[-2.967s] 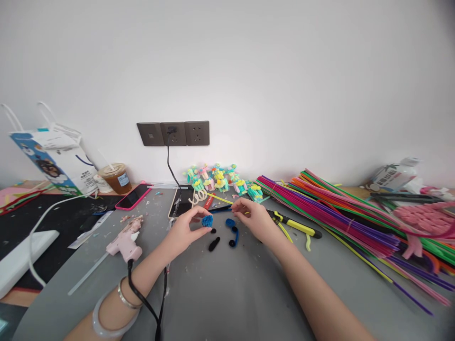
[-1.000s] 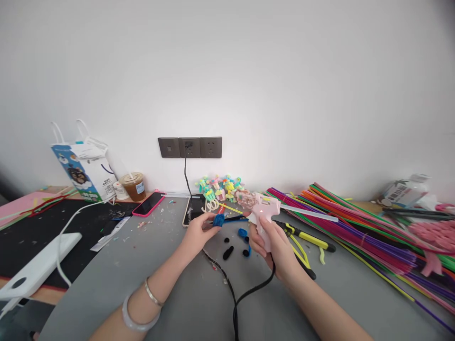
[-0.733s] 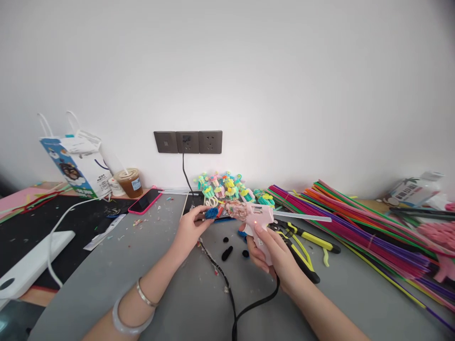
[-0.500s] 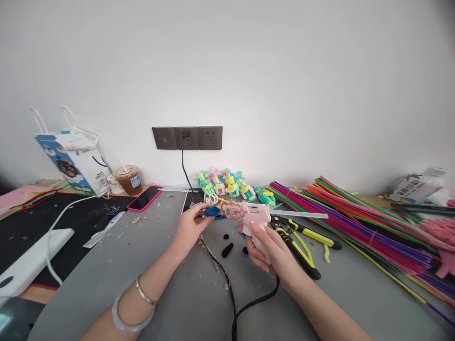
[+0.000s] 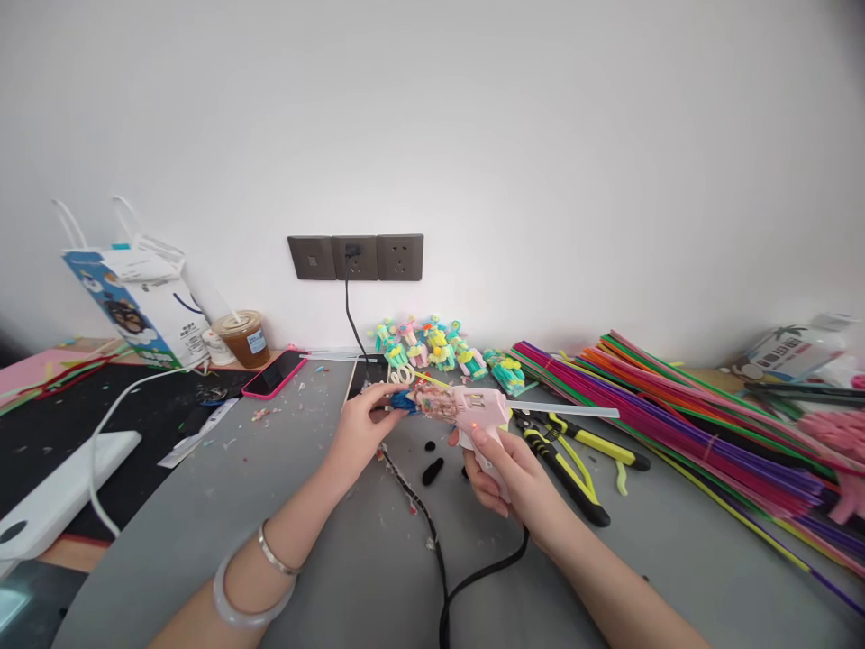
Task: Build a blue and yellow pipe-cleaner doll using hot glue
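My left hand (image 5: 361,428) pinches a small blue fuzzy coil (image 5: 401,400) above the grey table (image 5: 284,505). My right hand (image 5: 504,469) grips the handle of a pink hot glue gun (image 5: 473,412), its nozzle pointing left and touching the blue coil. A clear glue stick (image 5: 564,412) juts from the gun's back. The gun's black cord (image 5: 432,541) trails down toward me. Small black fuzzy pieces (image 5: 431,469) lie on the table under the gun.
Yellow-handled pliers (image 5: 564,455) lie right of my hand. Bundles of coloured pipe cleaners (image 5: 676,415) fill the right side. Small finished figures (image 5: 439,347) stand by the wall under the sockets (image 5: 355,257). A pink phone (image 5: 274,372), iced drink (image 5: 238,336) and paper bag (image 5: 135,302) sit left.
Three seconds ago the glue gun lay on the table at the left. My right hand has picked it up and brought its nozzle against the blue coil in my left hand.
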Demonstrator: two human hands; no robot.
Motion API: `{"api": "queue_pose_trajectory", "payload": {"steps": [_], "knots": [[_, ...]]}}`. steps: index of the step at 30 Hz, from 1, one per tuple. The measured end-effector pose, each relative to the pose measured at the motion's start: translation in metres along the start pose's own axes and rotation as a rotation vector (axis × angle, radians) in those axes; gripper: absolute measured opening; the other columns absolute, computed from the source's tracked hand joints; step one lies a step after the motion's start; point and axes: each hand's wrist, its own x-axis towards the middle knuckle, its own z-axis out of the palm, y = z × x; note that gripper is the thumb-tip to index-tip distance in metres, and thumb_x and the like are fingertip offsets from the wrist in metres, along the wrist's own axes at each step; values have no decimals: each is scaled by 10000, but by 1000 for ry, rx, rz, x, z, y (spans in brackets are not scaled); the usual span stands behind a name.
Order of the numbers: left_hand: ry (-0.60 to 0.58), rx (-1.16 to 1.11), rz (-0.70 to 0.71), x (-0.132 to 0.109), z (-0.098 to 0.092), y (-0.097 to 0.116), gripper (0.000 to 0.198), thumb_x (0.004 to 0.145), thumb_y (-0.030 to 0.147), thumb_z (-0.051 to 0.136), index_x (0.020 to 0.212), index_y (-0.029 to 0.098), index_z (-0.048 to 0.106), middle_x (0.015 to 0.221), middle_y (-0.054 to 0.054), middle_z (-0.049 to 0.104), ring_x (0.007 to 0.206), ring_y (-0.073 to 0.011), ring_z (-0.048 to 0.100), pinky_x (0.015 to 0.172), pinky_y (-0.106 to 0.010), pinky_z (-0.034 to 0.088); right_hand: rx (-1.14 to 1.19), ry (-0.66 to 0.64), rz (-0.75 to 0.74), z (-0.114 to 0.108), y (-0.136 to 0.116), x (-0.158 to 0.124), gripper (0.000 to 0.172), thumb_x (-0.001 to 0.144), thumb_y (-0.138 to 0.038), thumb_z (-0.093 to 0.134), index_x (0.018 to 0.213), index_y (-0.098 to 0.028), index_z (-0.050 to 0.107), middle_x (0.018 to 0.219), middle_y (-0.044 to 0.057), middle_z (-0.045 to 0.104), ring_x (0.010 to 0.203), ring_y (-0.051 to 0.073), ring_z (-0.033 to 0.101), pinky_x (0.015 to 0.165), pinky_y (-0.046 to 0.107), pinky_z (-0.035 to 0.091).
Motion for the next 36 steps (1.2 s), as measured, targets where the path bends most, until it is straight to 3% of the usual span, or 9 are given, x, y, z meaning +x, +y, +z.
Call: {"api": "queue_pose_trajectory", "payload": {"steps": [25, 36], "knots": [[5, 17, -19, -1, -2, 3, 265, 810, 244, 649, 1064, 201, 707, 1105, -87, 728, 950, -215, 699, 800, -307, 577, -36, 90, 25, 0, -9, -1, 541, 804, -727, 580, 844, -190, 523, 463, -109, 345, 343, 49, 257, 350, 199, 211], [30, 1, -14, -1, -1, 6, 237, 784, 265, 691, 1013, 205, 712, 1045, -73, 728, 908, -210, 697, 759, -295, 581, -47, 65, 16, -2, -7, -2, 551, 810, -726, 574, 848, -177, 549, 464, -110, 339, 349, 43, 251, 346, 194, 210]]}}
